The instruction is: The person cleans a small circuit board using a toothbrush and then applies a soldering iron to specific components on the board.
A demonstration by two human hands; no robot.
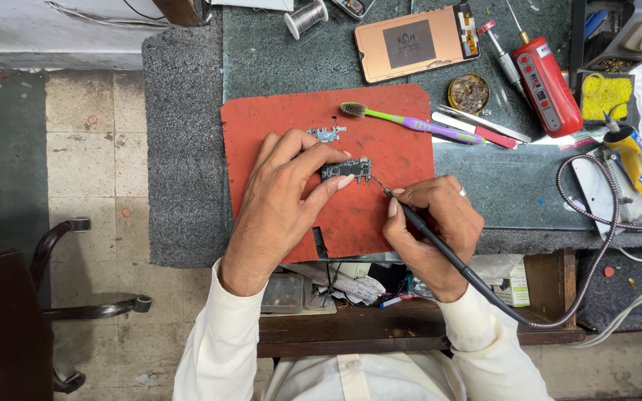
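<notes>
A small dark circuit board (347, 169) lies on a red work mat (276, 122). My left hand (284, 200) pins the board between thumb and fingers. My right hand (432, 226) grips a black soldering iron (410, 219) like a pen, its thin tip touching the board's right end. The iron's braided cable (574, 297) loops away to the right. A second small metal part (326, 134) sits on the mat above my left hand.
Beyond the mat lie a green and purple toothbrush (403, 119), a phone back panel (414, 43), a red handheld device (548, 85), a round flux tin (468, 93), tweezers (477, 119) and a solder spool (305, 16). An open drawer (410, 327) is under the bench edge. A chair (9, 319) stands at left.
</notes>
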